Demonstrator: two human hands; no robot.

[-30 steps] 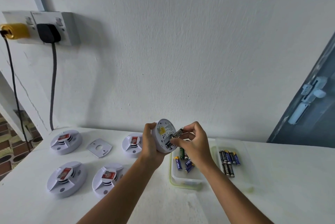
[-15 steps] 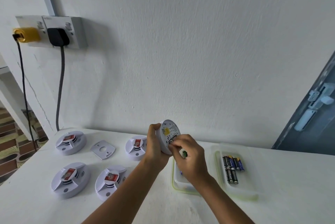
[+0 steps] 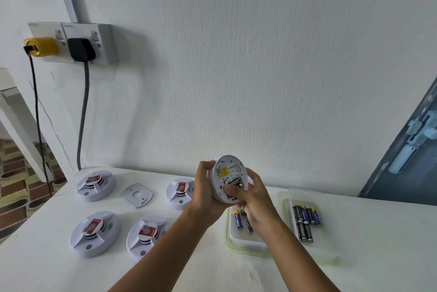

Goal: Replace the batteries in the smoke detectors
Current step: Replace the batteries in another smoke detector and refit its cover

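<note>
**Old cell out, thumb back at the bay**

The left hand [image 3: 204,191] held the detector [image 3: 229,179] upright above the counter [image 3: 378,232], back face toward the camera, its grip curled round the rim as it had been a second earlier. The right hand [image 3: 251,199] had changed. A second before it pinched a battery at the bay; half a second before it had dropped toward the tub [image 3: 246,242] with a cell in its fingers. Now it was back at the detector, thumb pressed into the bay just below a black cell [image 3: 234,183] seated there, other fingers wrapped behind the casing. Whether it pinched anything could not be told.

That suggested one old cell had gone into the tub with the loose ones [image 3: 237,220], and another remained to be prised out. Fresh-looking batteries [image 3: 305,223] lay in the lid [image 3: 331,244] to the right. Four more detectors [image 3: 95,186] sat face up to the left, beside a mounting plate [image 3: 136,194].
</note>
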